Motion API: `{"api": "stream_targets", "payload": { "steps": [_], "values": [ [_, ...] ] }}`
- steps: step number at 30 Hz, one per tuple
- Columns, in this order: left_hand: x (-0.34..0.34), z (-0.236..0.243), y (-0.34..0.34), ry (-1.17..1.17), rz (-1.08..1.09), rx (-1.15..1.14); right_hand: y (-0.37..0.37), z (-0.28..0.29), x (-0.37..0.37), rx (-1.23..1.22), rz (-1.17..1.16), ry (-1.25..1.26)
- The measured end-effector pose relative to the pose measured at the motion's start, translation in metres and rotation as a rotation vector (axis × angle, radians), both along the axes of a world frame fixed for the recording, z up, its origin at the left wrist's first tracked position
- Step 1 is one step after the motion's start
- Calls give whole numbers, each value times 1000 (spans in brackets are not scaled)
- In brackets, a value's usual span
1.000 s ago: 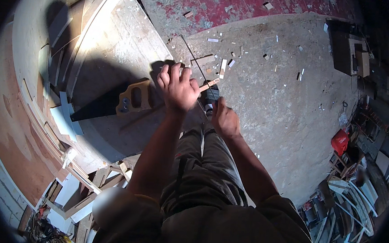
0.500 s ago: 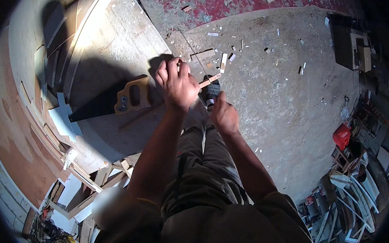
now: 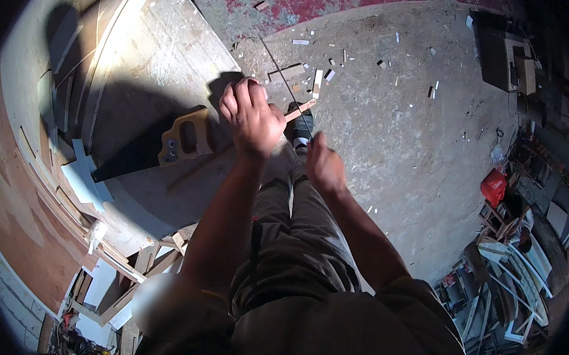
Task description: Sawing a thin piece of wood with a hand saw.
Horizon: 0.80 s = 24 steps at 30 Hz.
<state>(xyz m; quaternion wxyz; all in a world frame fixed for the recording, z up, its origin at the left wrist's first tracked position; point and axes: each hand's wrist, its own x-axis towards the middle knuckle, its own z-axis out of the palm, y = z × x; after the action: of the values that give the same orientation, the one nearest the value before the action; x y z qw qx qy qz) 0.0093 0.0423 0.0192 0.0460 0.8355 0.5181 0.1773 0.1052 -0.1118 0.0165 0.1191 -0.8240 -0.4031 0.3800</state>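
My left hand (image 3: 255, 119) is closed, fingers curled, on a narrow wood strip (image 3: 300, 110) at the edge of the workbench (image 3: 195, 46). The strip's pale end sticks out past the edge. My right hand (image 3: 325, 166) is wrapped round the near end of a thin saw (image 3: 280, 67), whose handle is hidden in the fist. Seen nearly edge-on, its dark blade crosses the strip just to the right of my left hand and reaches far ahead. Left of my left hand, a handsaw (image 3: 185, 137) with a yellow-brown handle and dark blade lies on the bench.
Small wood offcuts (image 3: 317, 83) litter the concrete floor (image 3: 392, 145). My foot in a dark shoe (image 3: 301, 122) stands under the strip's end. Scrap wood (image 3: 135, 279) is heaped at the lower left. A red bag-like thing (image 3: 493, 187) and more scrap (image 3: 515, 279) lie to the right.
The whole view has shifted slightly. My right hand has come a little nearer to me with the saw, relative to the strip. My left hand keeps its place on the strip.
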Motion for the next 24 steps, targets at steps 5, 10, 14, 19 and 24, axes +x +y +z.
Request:
{"api": "stream_targets", "payload": {
  "steps": [5,10,14,19,24],
  "values": [
    [-5,-4,1,5,5,-99,0,-1,3,-55,-9,5],
    [-2,-1,1,0,7,-95,-6,4,10,-49,-17,-26],
    [-2,0,2,-59,33,-35,19,10,10,-25,-22,11],
    [-5,0,1,-56,38,-41,-15,9,9,-30,34,-13],
    [-3,-1,-3,-39,-42,-73,7,2,20,74,76,-46]
  ]
}}
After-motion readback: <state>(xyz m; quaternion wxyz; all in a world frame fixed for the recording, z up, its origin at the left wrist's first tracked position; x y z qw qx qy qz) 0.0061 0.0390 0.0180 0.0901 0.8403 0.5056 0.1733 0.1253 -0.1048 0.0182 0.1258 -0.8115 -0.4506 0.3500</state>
